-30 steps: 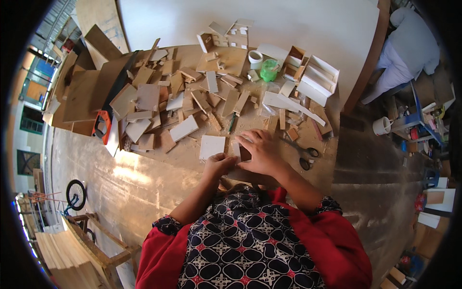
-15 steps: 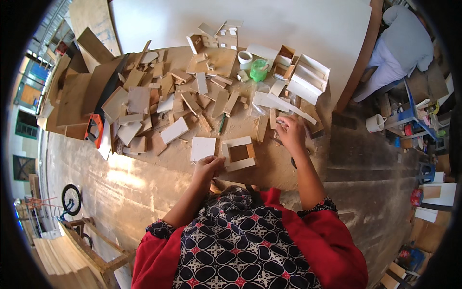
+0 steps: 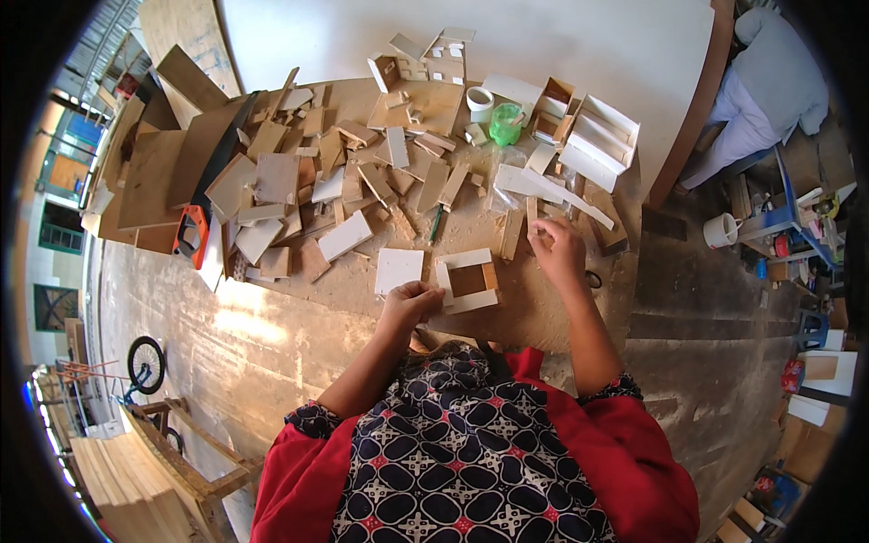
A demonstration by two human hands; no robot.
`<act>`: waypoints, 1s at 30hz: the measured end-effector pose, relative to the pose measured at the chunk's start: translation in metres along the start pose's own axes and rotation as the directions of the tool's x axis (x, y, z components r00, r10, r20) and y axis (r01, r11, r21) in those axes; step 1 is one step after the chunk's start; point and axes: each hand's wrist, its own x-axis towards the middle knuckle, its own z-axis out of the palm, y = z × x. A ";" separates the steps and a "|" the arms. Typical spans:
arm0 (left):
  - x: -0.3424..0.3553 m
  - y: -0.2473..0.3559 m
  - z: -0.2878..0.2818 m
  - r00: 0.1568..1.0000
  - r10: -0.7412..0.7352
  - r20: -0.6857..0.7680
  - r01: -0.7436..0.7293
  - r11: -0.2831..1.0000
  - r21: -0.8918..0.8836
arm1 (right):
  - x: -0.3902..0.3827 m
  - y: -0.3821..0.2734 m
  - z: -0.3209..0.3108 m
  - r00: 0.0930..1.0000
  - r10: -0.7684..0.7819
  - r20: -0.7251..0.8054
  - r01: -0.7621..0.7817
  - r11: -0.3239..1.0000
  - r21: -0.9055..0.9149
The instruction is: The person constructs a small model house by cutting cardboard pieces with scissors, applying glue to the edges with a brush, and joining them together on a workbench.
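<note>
My left hand point(image 3: 412, 304) pinches the near-left edge of a small wooden frame point(image 3: 466, 301), which has white sides, one plain wood side and a rectangular opening. Beside it, to the left, lies a white square board point(image 3: 398, 270). My right hand point(image 3: 552, 242) is up and to the right of the frame, fingers closed on a narrow wood strip point(image 3: 531, 209) at the edge of the scattered offcuts. Black scissors point(image 3: 594, 279) are mostly hidden behind my right arm. A green pencil-like stick point(image 3: 436, 225) lies above the frame.
Wood offcuts point(image 3: 276, 178) cover the back and left of the table, with an orange-handled saw point(image 3: 192, 233), a green cup point(image 3: 505, 126), a white cup point(image 3: 480, 101) and white boxes point(image 3: 599, 145). Another person point(image 3: 769, 81) is bent over at upper right, near a bucket point(image 3: 720, 231).
My right hand has left the frame and moved up and right to the wood strip, uncovering the frame. My left hand still grips the frame.
</note>
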 end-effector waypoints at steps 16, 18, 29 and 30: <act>0.006 -0.002 0.007 0.943 0.321 -0.091 -0.293 0.927 0.234 | 0.004 0.001 0.002 1.000 0.025 0.005 -0.025 0.998 -0.061; 0.001 0.005 0.007 0.951 0.302 -0.061 -0.267 0.908 0.323 | 0.004 0.002 0.002 0.999 0.042 0.009 -0.042 0.998 -0.047; -0.003 0.009 0.015 0.931 0.359 -0.069 -0.305 0.866 0.396 | 0.008 0.007 0.004 0.999 0.033 -0.014 -0.034 0.998 -0.059; -0.003 0.009 0.015 0.931 0.357 -0.074 -0.299 0.863 0.406 | 0.008 0.008 0.004 0.999 0.028 -0.017 -0.029 0.998 -0.059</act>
